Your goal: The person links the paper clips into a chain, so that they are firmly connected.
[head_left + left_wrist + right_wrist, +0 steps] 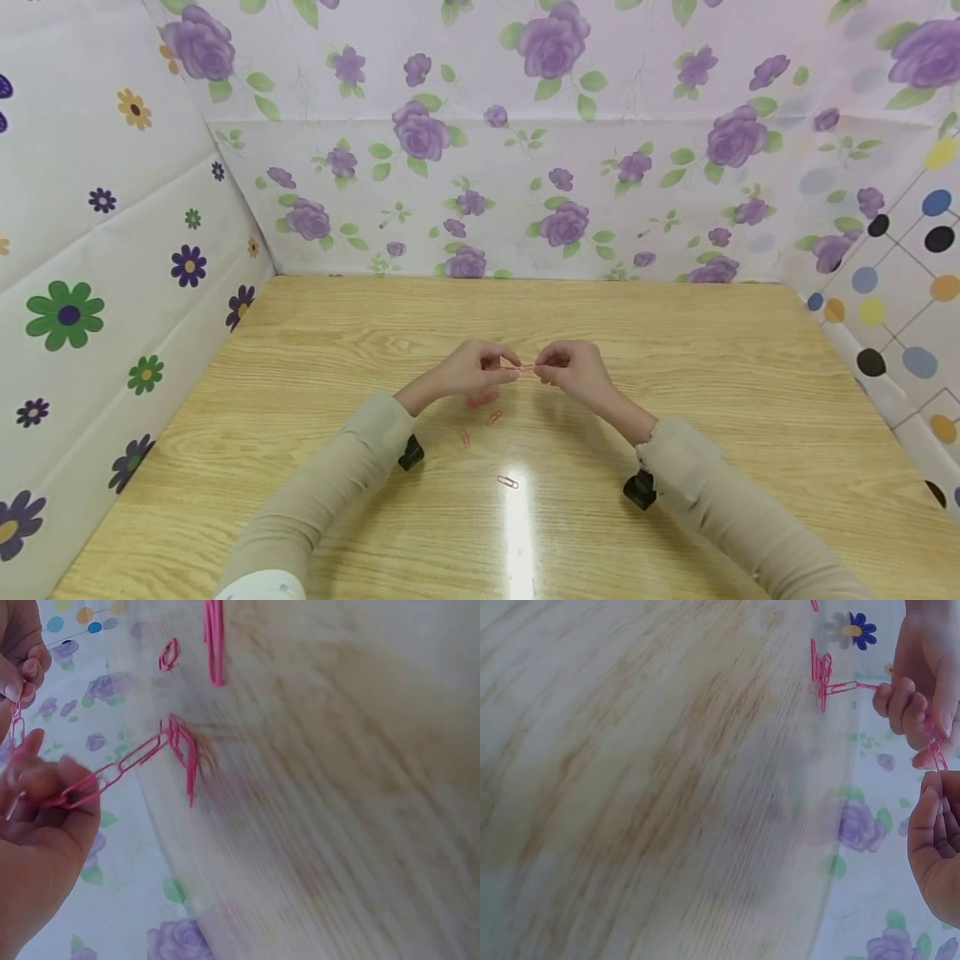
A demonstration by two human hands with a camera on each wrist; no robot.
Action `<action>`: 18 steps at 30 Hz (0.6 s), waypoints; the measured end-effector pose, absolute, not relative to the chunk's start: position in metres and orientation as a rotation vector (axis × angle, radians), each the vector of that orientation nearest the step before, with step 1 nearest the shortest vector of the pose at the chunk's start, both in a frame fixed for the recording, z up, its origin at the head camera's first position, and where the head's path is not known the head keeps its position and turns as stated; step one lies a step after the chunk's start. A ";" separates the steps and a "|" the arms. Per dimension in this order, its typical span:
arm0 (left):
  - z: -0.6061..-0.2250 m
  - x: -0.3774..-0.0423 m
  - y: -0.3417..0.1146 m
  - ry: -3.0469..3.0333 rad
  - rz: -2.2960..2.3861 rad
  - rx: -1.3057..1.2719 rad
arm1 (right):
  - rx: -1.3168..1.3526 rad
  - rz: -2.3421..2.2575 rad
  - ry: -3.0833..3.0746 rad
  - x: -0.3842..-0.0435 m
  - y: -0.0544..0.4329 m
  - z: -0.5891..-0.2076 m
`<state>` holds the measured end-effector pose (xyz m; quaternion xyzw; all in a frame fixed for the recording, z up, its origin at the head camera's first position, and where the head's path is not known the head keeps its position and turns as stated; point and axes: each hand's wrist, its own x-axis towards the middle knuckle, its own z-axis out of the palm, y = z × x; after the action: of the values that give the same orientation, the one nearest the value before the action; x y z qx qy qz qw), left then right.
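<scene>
My left hand (480, 367) pinches a chain of pink paper clips (133, 759) a little above the table. From that hand the chain hangs down to a small heap of linked clips (482, 400) on the wood. Close on its right, my right hand (576, 369) pinches a pink paper clip (938, 755) between thumb and fingertips. A short stretch of pink clips (527, 367) spans the gap between the two hands. Whether the end clips are hooked together is too small to tell.
Loose pink paper clips lie on the wooden table (300, 350): one (495, 417) near the heap, another (465, 438) to its left, a third (507, 482) nearer the front. Flowered cloth (480, 167) stands behind the table, with patterned sheets at both sides.
</scene>
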<state>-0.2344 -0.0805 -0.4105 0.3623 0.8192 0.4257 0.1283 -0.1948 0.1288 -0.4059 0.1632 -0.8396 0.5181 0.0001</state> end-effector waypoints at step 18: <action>-0.407 -0.235 -0.086 2.478 1.348 1.021 | 0.480 1.655 -2.647 -0.196 0.118 -0.408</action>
<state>-0.2346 -0.0859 -0.4072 0.3394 0.8239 0.4483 0.0710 -0.1964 0.1177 -0.4079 0.1519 -0.8381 0.5238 -0.0084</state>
